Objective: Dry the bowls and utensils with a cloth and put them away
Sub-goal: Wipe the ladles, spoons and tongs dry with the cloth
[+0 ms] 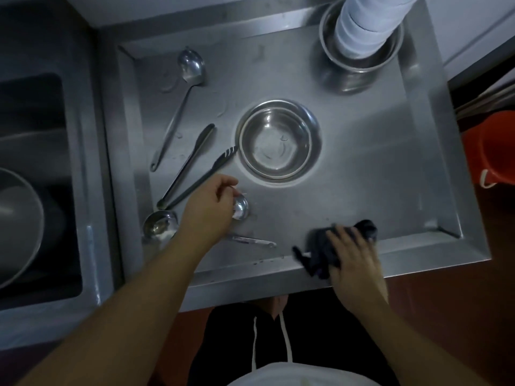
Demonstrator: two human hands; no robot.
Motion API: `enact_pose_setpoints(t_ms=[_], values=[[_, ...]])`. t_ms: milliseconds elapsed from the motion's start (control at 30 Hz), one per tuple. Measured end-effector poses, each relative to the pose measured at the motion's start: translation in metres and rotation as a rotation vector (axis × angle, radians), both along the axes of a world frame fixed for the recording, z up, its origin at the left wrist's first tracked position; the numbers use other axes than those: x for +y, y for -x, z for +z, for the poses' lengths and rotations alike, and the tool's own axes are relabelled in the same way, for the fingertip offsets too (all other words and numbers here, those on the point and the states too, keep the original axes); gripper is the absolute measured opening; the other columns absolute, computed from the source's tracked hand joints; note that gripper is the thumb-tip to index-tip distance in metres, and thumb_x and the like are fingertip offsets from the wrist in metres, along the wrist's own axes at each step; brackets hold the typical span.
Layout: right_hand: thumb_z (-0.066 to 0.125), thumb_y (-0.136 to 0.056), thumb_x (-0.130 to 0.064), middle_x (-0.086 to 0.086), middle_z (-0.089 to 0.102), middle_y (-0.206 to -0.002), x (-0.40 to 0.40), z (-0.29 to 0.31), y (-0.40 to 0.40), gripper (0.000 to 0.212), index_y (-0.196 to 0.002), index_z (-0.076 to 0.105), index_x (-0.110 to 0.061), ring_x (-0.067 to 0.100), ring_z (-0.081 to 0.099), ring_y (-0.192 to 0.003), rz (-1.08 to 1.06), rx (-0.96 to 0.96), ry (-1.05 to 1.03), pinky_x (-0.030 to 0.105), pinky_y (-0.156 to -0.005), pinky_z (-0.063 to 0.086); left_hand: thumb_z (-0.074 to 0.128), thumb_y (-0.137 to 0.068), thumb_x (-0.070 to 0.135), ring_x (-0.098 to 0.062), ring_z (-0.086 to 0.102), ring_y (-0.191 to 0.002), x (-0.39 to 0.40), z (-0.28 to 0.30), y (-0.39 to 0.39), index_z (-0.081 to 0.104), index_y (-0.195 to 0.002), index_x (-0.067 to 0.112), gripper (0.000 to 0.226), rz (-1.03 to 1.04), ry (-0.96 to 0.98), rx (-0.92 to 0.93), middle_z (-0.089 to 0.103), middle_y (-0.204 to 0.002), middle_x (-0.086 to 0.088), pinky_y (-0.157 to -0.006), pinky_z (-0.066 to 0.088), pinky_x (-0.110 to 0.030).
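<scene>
A steel bowl stands upright in the middle of the steel tray-like counter. My left hand is closed around a small spoon near the front left; only its shiny bowl shows beyond my fingers. My right hand presses down on a dark cloth at the counter's front edge. A long serving spoon, black tongs, a ladle and a small utensil handle lie on the left side.
At the back right, a stack of pale bowls rises out of a steel pot. A dark sink with a large bowl is on the left. An orange bucket stands to the right, below counter level.
</scene>
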State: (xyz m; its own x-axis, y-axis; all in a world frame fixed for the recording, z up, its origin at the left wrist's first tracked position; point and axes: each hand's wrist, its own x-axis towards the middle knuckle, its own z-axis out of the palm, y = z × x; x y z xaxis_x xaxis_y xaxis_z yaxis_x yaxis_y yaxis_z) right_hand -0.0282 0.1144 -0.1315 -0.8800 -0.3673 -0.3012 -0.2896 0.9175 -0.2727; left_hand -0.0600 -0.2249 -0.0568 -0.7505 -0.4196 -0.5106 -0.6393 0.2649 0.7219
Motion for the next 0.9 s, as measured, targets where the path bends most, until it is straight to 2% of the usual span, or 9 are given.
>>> enact_pose_setpoints(t_ms=[67,200,267,333,400,500,633,733,900], values=[[0.046,-0.083,-0.033,0.009,0.047,-0.162,0.018,0.002,0.019,0.072,-0.152,0.054,-0.015,0.038,0.040,-0.150,-0.207,0.025,-0.057,0.060,-0.126,0.023,0.048,-0.092,0.037,-0.005,0.072,-0.091,0.000,-0.001,0.001,0.068,-0.099,0.046,0.023,-0.022,0.007,0.005,0.074,-0.093,0.025,-0.095,0.060,-0.045],[0.061,-0.094,-0.026,0.007,0.024,-0.174,0.002,-0.005,0.054,0.076,-0.164,0.031,-0.020,0.036,0.019,-0.159,-0.559,-0.035,-0.117,0.058,-0.130,0.013,0.049,-0.093,0.035,-0.009,0.072,-0.091,0.006,-0.009,0.010,0.067,-0.099,0.051,0.025,-0.031,-0.005,-0.007,0.075,-0.092,0.021,-0.092,0.061,-0.047],[0.063,-0.090,-0.024,0.004,0.023,-0.174,-0.023,-0.010,0.049,0.082,-0.165,0.031,-0.023,0.034,0.017,-0.160,-0.448,-0.022,-0.068,0.058,-0.129,0.014,0.049,-0.094,0.035,-0.008,0.072,-0.088,0.013,-0.014,0.017,0.066,-0.101,0.048,0.023,-0.055,0.001,-0.013,0.075,-0.093,0.021,-0.089,0.062,-0.045],[0.063,-0.086,-0.028,0.001,0.020,-0.175,-0.034,-0.016,0.045,0.088,-0.166,0.026,-0.028,0.033,0.015,-0.162,-0.132,-0.019,-0.068,0.058,-0.129,0.016,0.049,-0.095,0.036,-0.009,0.071,-0.083,0.020,-0.018,0.025,0.065,-0.101,0.049,0.021,-0.105,0.017,-0.002,0.073,-0.091,0.021,-0.083,0.061,-0.041],[0.066,-0.087,-0.030,-0.002,0.013,-0.177,-0.028,-0.023,0.061,0.094,-0.168,0.017,-0.031,0.030,0.008,-0.163,0.045,-0.011,-0.065,0.056,-0.130,0.013,0.051,-0.097,0.041,-0.005,0.068,-0.074,0.027,-0.021,0.035,0.065,-0.101,0.047,0.016,-0.181,0.046,-0.007,0.071,-0.085,0.020,-0.070,0.057,-0.034],[0.066,-0.088,-0.029,-0.004,0.014,-0.176,-0.023,-0.032,0.106,0.095,-0.167,0.014,-0.033,0.029,0.007,-0.163,0.038,0.010,-0.041,0.055,-0.131,0.009,0.055,-0.103,0.038,-0.004,0.062,-0.067,0.030,-0.022,0.054,0.063,-0.102,0.042,0.009,-0.317,0.190,-0.049,0.066,-0.077,0.012,-0.061,0.046,-0.029],[0.052,-0.088,-0.028,0.000,0.023,-0.174,-0.042,-0.035,0.198,0.080,-0.164,0.029,-0.028,0.032,0.013,-0.161,-0.167,0.069,0.031,0.054,-0.131,0.007,0.053,-0.105,0.031,-0.011,0.064,-0.079,0.029,-0.017,0.089,0.066,-0.110,0.031,0.013,-0.395,0.356,-0.041,0.068,-0.093,0.008,-0.069,0.051,-0.033],[0.052,-0.096,-0.030,-0.002,0.015,-0.176,-0.070,-0.036,0.268,0.077,-0.166,0.021,-0.030,0.031,0.007,-0.162,-0.250,0.085,0.032,0.050,-0.130,-0.001,0.057,-0.103,0.027,-0.016,0.065,-0.087,0.025,-0.014,0.111,0.069,-0.117,0.025,0.018,-0.419,0.414,-0.010,0.070,-0.102,0.004,-0.077,0.057,-0.038],[0.052,-0.099,-0.032,0.000,0.020,-0.175,-0.131,-0.037,0.311,0.075,-0.166,0.022,-0.028,0.033,0.012,-0.161,-0.074,0.097,0.045,0.052,-0.131,0.004,0.056,-0.103,0.029,-0.006,0.062,-0.082,0.014,-0.017,0.138,0.066,-0.113,0.031,0.015,-0.378,0.409,-0.002,0.066,-0.099,0.011,-0.070,0.051,-0.027]])
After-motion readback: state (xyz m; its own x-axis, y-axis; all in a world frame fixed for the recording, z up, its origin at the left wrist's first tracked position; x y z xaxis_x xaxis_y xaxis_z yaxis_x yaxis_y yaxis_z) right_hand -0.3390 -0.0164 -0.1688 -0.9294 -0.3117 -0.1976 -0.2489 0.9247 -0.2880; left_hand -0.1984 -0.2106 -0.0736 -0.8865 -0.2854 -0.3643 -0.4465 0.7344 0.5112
